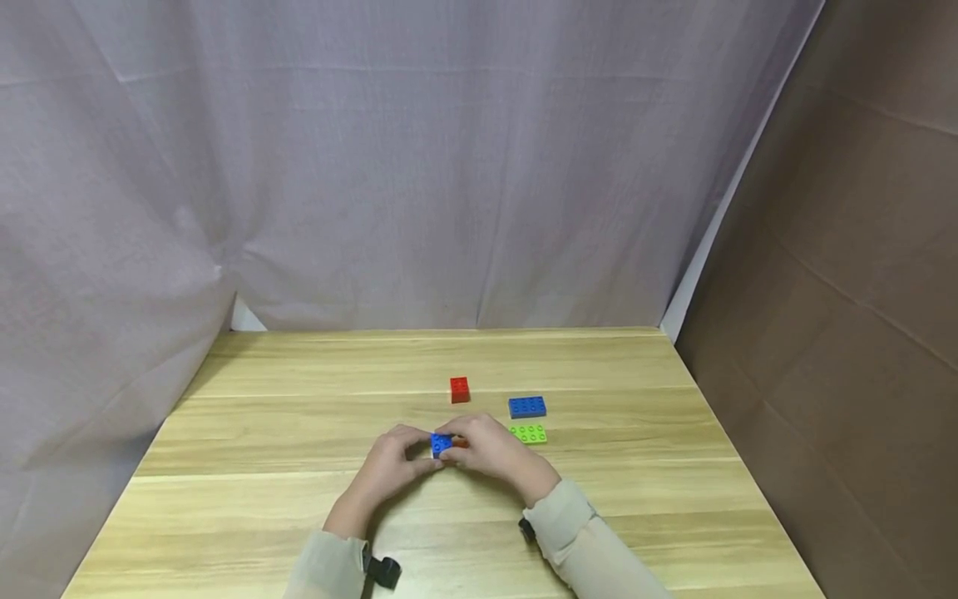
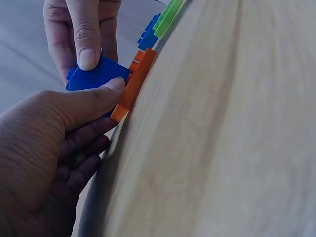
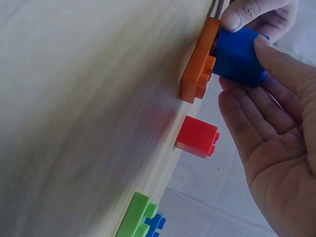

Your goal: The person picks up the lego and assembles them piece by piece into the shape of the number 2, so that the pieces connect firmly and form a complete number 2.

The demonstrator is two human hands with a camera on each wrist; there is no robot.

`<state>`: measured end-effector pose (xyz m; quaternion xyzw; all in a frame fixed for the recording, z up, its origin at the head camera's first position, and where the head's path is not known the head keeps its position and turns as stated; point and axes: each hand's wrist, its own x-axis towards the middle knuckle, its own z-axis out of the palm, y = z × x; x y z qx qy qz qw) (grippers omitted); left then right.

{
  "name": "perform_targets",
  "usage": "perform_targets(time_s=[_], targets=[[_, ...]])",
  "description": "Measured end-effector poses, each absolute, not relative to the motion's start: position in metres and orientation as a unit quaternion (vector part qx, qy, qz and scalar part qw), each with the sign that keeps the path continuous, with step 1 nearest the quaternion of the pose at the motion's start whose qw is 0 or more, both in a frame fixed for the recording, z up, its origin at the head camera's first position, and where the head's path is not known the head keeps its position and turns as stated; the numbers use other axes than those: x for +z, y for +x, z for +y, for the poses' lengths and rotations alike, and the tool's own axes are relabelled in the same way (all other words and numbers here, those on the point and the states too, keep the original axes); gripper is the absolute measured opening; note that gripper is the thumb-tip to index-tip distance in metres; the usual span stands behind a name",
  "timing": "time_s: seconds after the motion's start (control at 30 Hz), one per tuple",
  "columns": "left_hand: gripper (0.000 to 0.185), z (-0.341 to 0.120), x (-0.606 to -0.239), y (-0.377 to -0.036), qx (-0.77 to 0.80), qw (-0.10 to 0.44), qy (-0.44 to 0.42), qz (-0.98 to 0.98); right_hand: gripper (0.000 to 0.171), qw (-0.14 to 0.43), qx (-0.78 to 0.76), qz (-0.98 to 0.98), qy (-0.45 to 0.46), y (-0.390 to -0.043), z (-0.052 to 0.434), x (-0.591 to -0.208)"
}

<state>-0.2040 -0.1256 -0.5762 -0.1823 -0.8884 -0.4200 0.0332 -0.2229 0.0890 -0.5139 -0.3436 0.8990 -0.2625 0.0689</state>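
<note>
Blue brick (image 1: 441, 443) (apparently) between 2 hands

Open tabletop (image 1: 299, 399) lies left and near. Red brick (image 1: 460, 389), blue plate (image 1: 527, 407) and green plate (image 1: 528, 433) obstruct the far right.

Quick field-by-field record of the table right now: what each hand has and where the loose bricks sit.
left hand: thumb and fingers pinch the small blue brick
right hand: its grip also pinches the small blue brick
small blue brick: sits on the orange plate, which lies flat on the table
red brick: loose, beyond the hands
blue flat brick: loose, right of the red brick
green flat brick: just in front of the blue flat brick, beside the right hand
</note>
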Motion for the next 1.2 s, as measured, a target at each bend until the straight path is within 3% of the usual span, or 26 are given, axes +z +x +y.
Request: perform_targets(time_s=[1.2], targets=[[0.031, -0.1289, -0.5764, -0.2068, -0.405, 0.045, -0.197, -0.891, 0.034, 0.085, -0.316, 0.890, -0.317, -0.2271, 0.0851, -0.5187]])
